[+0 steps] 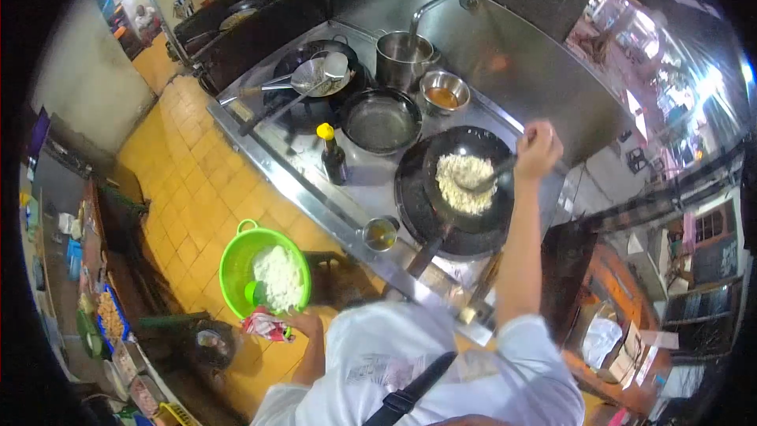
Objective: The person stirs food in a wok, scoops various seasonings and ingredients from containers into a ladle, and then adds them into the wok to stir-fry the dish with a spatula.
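Observation:
My right hand is closed round the handle of a ladle, whose bowl rests in fried rice. The pale rice lies in a black wok on the stove, with the wok's handle pointing toward me. Down to the left, my left hand grips the rim of a green plastic basin, by a red and white cloth. White rice fills part of the basin, and a green scoop sits in it. The left fingers are partly hidden.
On the steel stove stand a yellow-capped bottle, a black pan, a steel pot, a bowl of brown liquid and a strainer with a ladle. A small cup stands at the front edge.

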`<state>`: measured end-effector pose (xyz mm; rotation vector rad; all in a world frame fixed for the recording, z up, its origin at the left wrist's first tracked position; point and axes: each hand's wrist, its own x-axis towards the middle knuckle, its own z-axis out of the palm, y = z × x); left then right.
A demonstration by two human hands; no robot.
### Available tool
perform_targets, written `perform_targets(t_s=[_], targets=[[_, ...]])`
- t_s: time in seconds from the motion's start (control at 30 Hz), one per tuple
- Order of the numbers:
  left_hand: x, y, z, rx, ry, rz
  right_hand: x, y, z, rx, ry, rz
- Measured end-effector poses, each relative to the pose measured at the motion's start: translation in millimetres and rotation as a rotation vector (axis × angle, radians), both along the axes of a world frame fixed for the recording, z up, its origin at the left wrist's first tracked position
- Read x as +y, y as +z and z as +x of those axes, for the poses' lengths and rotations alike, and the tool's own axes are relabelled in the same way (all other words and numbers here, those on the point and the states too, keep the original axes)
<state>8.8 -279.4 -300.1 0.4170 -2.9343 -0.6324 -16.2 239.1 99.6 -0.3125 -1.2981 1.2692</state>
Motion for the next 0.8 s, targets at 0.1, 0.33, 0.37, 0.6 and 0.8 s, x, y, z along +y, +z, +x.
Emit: perform_targets(t_s=[0.1,0.33,0.37,0.6,0.8], targets=[[-12,-14,4,-0.049,-0.058,0.012,14,-37,9,-0.002,-0.133,-0.075],[-4,2,-3,-0.014,-0.175,0.03,-11,-12,21,-0.027,-0.148,-0.15],[-2,4,-3,-0.014,-0.194,0.028,5,-33,17,0.055,-0.11,-0.114],[4,14,-10,0.002,-0.253,0.058,-4,-40,22,0.059,-0.093,0.12],[6,19,-18,-0.07,-0.178,0.155,-3,-19,21,-0.162,-0.069,0.187]])
